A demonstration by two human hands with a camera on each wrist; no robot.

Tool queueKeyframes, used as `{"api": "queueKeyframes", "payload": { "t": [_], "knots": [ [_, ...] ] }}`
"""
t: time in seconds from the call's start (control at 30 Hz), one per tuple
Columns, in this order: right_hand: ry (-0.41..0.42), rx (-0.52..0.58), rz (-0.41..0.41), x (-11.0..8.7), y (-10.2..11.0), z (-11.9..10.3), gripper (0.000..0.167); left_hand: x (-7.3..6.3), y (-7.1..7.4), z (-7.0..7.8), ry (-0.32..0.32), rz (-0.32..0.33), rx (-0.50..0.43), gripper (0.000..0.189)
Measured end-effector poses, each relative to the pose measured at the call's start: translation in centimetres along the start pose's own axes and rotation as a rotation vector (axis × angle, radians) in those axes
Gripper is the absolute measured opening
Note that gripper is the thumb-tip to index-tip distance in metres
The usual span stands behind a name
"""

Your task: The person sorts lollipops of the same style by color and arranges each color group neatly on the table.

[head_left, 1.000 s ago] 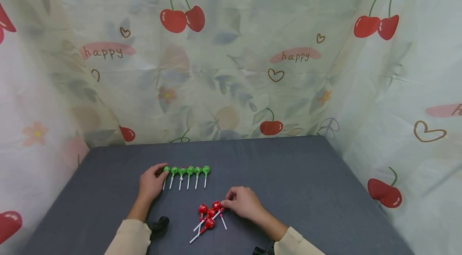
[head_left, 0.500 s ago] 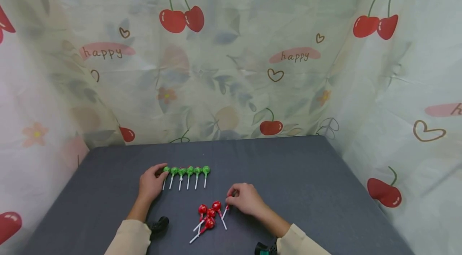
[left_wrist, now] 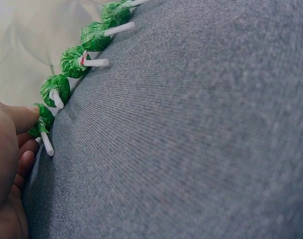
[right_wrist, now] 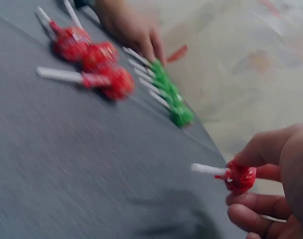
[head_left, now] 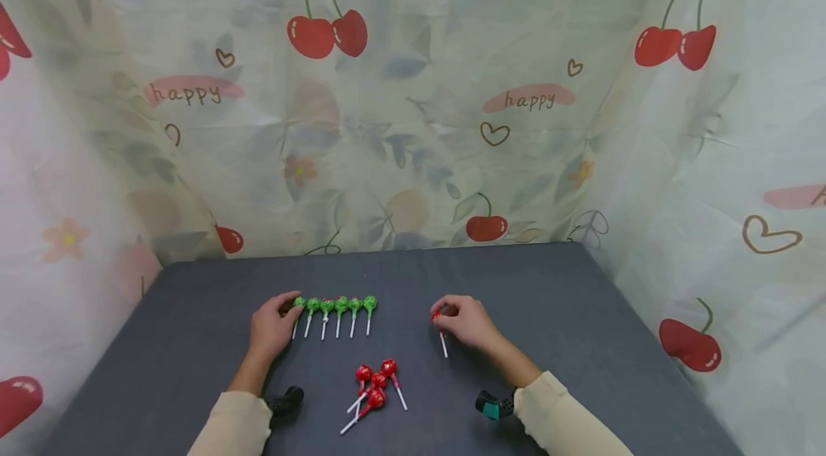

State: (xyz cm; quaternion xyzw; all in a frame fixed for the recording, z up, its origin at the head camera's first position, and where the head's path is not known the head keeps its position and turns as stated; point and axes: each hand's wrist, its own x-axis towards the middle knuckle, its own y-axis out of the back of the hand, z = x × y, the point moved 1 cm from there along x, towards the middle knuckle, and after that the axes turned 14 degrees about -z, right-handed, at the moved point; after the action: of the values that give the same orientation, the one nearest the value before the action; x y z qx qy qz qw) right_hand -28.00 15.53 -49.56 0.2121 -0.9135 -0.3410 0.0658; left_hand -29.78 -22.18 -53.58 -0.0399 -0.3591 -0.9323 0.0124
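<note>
My left hand (head_left: 271,327) pinches the head of the leftmost green lollipop (left_wrist: 44,119), its thumb on the wrapper and fingers behind. That lollipop ends a row of several green lollipops (head_left: 341,306) lying side by side, white sticks toward me. To the right of the row, my right hand (head_left: 470,323) holds a red lollipop (right_wrist: 240,177) by its wrapped head between thumb and fingers. Its white stick points down toward me in the head view. A loose pile of several red lollipops (head_left: 376,399) lies nearer, between the two arms, some sticks crossing.
Everything rests on a dark grey cloth-covered table (head_left: 568,341). Patterned curtains (head_left: 413,119) with cherries rise behind the table's back edge and along both sides. Each wrist wears a black camera strap (head_left: 493,406).
My right hand has lifted one red lollipop off the pile and carried it right and away from me, its stick turning to point toward me. The left hand stays on its green lollipop.
</note>
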Motion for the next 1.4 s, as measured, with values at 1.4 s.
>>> {"api": "queueKeyframes", "payload": {
  "t": [1.4],
  "knots": [
    [-0.144,-0.085,0.095,1.9,6.0,8.1,0.016,0.2,0.0,-0.3,0.001,-0.016,0.010,0.032]
  ]
}}
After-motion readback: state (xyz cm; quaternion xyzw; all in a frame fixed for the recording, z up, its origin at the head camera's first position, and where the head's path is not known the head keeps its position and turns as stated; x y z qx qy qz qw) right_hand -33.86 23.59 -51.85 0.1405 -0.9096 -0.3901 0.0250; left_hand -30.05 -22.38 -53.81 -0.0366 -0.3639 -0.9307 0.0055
